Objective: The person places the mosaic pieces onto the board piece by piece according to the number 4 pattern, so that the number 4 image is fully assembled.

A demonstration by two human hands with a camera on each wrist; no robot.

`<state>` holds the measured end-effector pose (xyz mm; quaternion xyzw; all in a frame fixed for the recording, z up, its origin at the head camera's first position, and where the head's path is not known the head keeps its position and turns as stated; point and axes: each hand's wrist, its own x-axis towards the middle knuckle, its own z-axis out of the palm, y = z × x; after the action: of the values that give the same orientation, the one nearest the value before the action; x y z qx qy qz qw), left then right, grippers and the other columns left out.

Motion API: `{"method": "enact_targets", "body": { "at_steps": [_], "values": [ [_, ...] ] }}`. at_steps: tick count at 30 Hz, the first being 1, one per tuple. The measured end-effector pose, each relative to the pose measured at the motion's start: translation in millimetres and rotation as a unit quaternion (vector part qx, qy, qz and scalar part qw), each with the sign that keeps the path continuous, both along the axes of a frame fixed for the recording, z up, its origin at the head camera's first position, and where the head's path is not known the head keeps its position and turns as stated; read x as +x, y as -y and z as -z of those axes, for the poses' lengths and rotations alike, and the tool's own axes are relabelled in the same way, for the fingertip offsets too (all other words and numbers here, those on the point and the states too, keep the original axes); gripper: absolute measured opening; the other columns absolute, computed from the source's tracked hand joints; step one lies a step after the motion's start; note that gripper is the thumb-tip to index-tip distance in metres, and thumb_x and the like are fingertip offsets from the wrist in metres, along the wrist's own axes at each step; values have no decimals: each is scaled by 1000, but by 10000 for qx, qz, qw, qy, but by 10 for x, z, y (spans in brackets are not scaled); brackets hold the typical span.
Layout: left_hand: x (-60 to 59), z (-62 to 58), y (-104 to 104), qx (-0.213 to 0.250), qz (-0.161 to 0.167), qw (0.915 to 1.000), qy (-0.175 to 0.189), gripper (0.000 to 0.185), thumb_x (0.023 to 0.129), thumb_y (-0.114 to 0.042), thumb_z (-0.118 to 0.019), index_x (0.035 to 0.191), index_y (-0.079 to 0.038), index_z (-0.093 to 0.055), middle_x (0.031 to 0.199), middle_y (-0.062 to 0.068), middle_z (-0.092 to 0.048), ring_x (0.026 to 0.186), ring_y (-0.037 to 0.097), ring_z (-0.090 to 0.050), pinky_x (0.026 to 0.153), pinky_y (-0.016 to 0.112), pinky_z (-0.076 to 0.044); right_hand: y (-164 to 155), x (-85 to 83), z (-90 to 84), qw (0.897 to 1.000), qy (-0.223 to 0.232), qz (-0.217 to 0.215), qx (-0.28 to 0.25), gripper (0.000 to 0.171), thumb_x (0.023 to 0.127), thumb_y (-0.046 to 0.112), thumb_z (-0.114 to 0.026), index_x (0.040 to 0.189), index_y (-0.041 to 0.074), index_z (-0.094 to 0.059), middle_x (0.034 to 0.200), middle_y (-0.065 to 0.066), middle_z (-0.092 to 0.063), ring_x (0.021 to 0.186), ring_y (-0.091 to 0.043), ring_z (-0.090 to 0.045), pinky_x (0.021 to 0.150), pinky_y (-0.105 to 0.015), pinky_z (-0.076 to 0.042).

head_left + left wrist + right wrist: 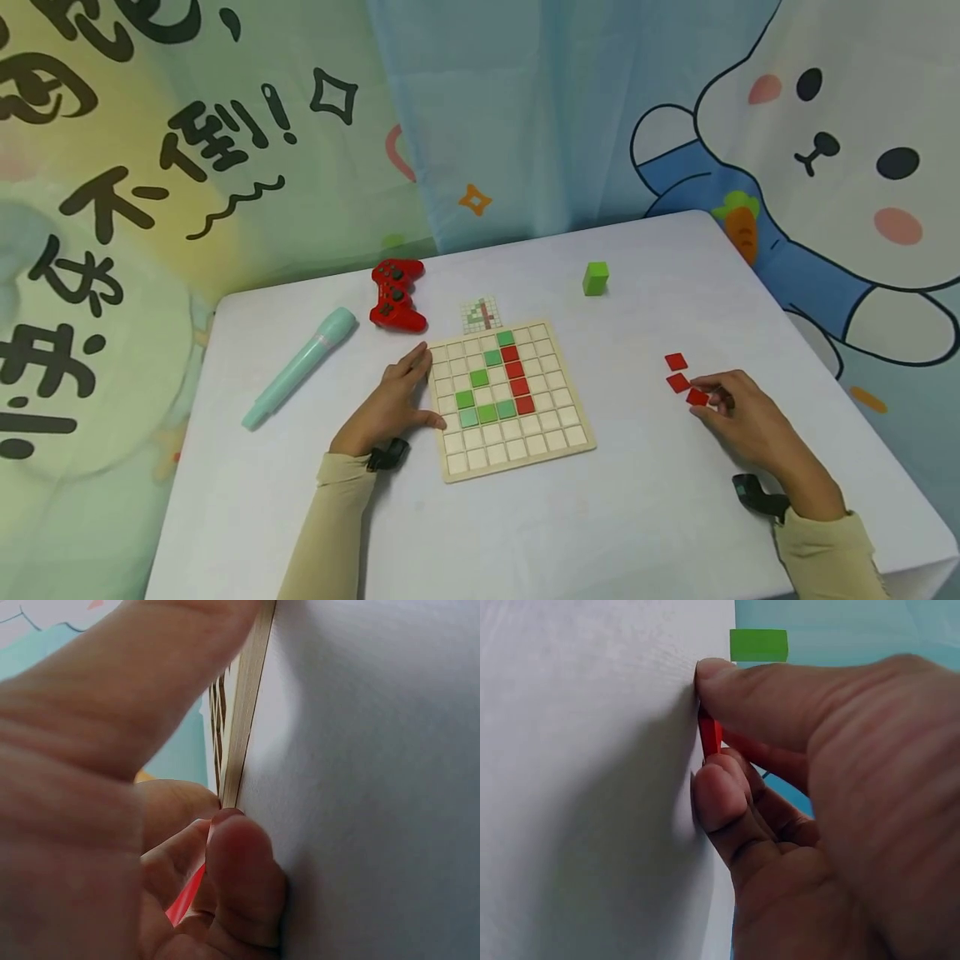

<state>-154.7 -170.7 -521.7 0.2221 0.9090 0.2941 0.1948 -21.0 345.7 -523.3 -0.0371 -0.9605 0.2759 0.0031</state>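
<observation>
A wooden grid board [517, 465] lies on the table, with green tiles [479, 378] in a slanting line and a short row, and a column of red tiles [513, 369]. My left hand [386, 404] rests against the board's left edge, thumb and fingers spread along it; the left wrist view shows the fingertips touching the wooden edge. Off to the right, my right hand [750, 421] pinches a red tile [710, 735] between thumb and fingers, low over the tabletop. Beside it lie two loose red tiles [677, 382].
Behind the board lies a small pattern card [481, 315], partly covered by its edge. A red game controller [397, 295] and a mint-green tube-shaped object [300, 368] are on the left. A green block [596, 278] stands toward the back of the white table [637, 517].
</observation>
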Motion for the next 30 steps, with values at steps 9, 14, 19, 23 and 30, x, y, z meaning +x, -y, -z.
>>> {"method": "enact_targets", "body": {
  "at_steps": [9,14,19,23,30],
  "values": [
    [-23,-9,-8,-64,6,10000,-29,120,78,-36,-96,169,-5,-24,182,8,-14,152,39,-35,122,50,-44,25,-23,-10,9999,-119,-90,15,34,94,5,-79,124,-5,-66,108,-17,-57,94,-27,-56,68,-11,-43],
    [-41,-3,-11,-70,-22,10000,41,121,78,-38,-96,170,-9,-23,182,6,-13,154,38,-34,122,49,-44,95,-52,-110,9990,-277,-337,-26,34,92,2,-80,123,-2,-65,109,-17,-57,91,-26,-57,68,-12,-46],
    [-54,12,-3,-46,-76,9999,131,123,77,-40,-96,171,-12,-21,183,1,-11,154,37,-33,123,49,-44,257,-148,-285,9961,-162,-868,-29,38,90,-1,-80,125,3,-65,113,-17,-59,94,-24,-57,69,-18,-48],
    [-59,23,10,-13,-108,9998,175,124,76,-40,-96,171,-12,-20,183,1,-9,155,36,-32,124,50,-42,473,-267,-391,9905,-17,-1372,-9,35,93,4,-80,125,9,-69,111,-9,-61,95,-19,-54,71,-21,-49],
    [-52,36,37,59,-132,9998,165,124,76,-41,-96,171,-11,-21,183,1,-9,155,36,-32,125,51,-40,958,-472,-458,9765,293,-2134,-85,29,94,11,-81,122,14,-72,114,-1,-64,96,-13,-57,74,-22,-52]
  ]
}}
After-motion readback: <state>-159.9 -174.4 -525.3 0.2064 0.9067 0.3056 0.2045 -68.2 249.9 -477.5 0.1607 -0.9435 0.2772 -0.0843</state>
